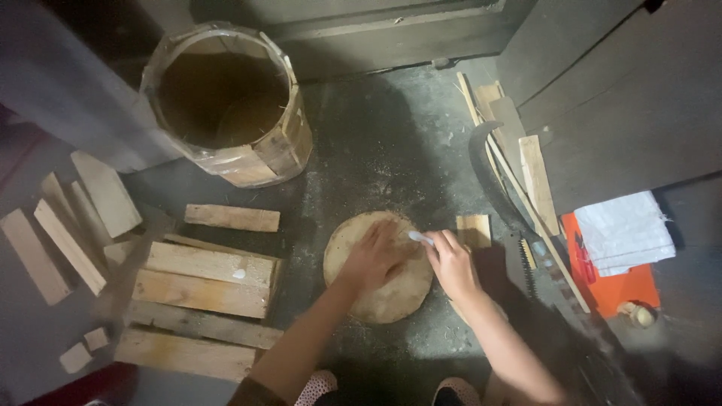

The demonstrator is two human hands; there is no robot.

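Centre frame, on the floor: your left hand (374, 256) lies flat, fingers spread, on the round wooden disc (378, 267) | right hand (453, 263) pinches a small white marker (420, 237) at its edge | no drawn line visible yet | barrel (226, 101) stands bottomless, upper left

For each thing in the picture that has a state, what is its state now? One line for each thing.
wooden barrel: upright, open on top, nothing visible inside, wrapped in clear film.
round wooden disc: flat on the floor, left hand pressed on it.
right hand: closed on a small white piece at the disc's edge.
planks: stacked flat.
saw: lying flat, unheld.
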